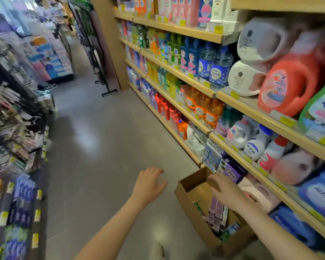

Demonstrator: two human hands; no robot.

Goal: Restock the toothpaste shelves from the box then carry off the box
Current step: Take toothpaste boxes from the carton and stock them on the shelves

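Right hand [225,191] over box [190,201]; box contents blurred, part-hidden.

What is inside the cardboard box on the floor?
The cardboard box holds purple toothpaste cartons and some green ones. Its far end looks empty. The right hand and arm cover part.

Open cardboard box [195,201] set on floor beside shelves [233,145], toothpaste packs [217,212] inside, right hand [225,190] spread above box, left hand [150,182] held left of box

Little is legible: "120" shows on the red detergent jug [287,87], on the shelf up and right of the right hand [225,190]. Other labels and price tags blur.
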